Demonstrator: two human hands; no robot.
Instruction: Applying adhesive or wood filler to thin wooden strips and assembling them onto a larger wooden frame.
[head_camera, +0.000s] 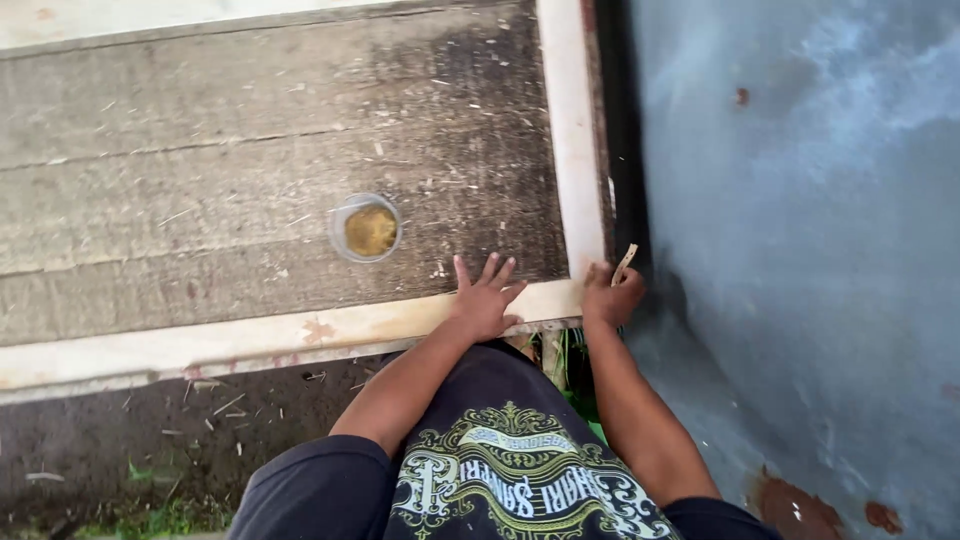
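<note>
Weathered plank platform (200, 150) with pale wooden frame (250, 340), outdoors beside a grey-blue metal wall (800, 200). Left hand (485, 300) flat, fingers spread, gripping nothing, on the frame's near rail. Right hand (612, 295) at the frame corner, closed on a thin wood sliver (624, 263) pointing up-right. Glass cup (366, 228) lies up-left of the left hand, apart. Open planks beyond; the wall crowds the right.

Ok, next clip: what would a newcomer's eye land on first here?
Probably the two hands at the wooden platform's near corner: the left hand spread flat on the pale edge board, the right hand gripping the corner with a thin wood sliver. Then the small round cup of yellowish stuff alone on the weathered planks.
</note>
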